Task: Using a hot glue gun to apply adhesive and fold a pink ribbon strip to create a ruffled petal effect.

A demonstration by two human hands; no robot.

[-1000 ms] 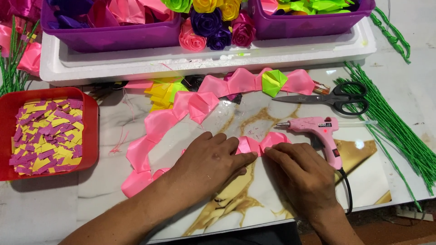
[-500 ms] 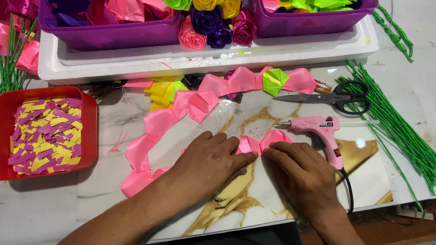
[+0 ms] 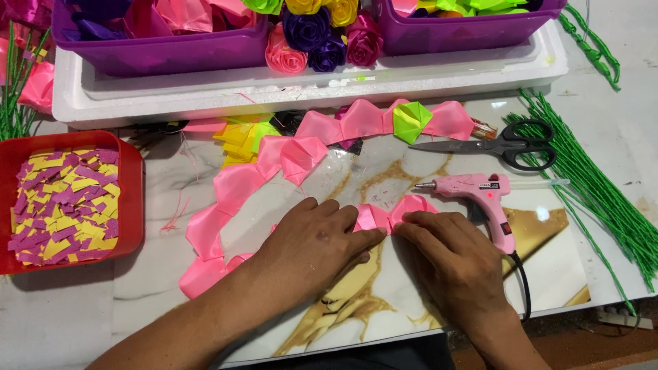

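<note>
1. Almost nothing has moved since the earlier frames: both hands stay pressed on the same spot of the pink ribbon [image 3: 233, 185], and the glue gun [image 3: 480, 195] and scissors [image 3: 500, 144] lie where they were.
2. The left hand [image 3: 315, 240] lies flat, fingers together, its fingertips bearing down on a folded petal [image 3: 373, 216] at the near end of the ribbon chain. The right hand [image 3: 452, 257] meets it from the other side, fingertips pressing the next petal [image 3: 411, 204]. Neither grip pinches; both press down.
3. The ribbon curves over the table [image 3: 164, 199] from these petals round to the left and back toward the scissors, past a green fold [image 3: 411, 120].
4. To do this step well, I judge the pressure should be even and held until the join sets, with the fold edges lined up and the fingertips kept off any seam where glue may ooze.
5. The glue gun lies just beside the right hand, nozzle pointing left, close enough to catch with a wrist.
6. A red tray [image 3: 130, 205] of paper scraps sits well to the left.
</note>
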